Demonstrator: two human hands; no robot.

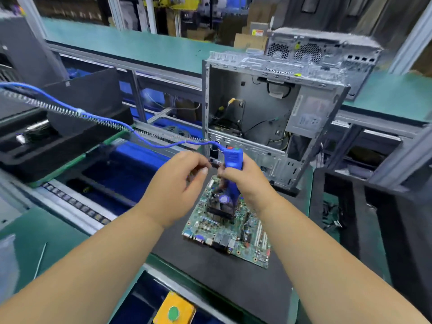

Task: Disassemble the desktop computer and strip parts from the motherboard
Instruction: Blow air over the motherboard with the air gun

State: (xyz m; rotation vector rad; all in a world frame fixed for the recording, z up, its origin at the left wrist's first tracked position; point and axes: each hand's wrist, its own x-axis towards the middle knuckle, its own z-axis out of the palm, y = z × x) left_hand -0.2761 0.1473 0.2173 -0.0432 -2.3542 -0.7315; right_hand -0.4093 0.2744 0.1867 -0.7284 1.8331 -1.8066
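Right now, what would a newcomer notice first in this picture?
The blue electric screwdriver, gripped by the right hand, stands over the fan on the green motherboard at the centre. Behind it stands the opened, emptied computer case. The left hand hovers beside the tool.

Green motherboard (230,232) flat on black mat (cooler mounted); open case (268,118) behind.

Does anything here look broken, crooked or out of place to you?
Nothing looks damaged or spilled. The motherboard lies flat on the black mat, out of the open computer case that stands behind it. The right hand grips a blue electric screwdriver over the board's cooler fan.
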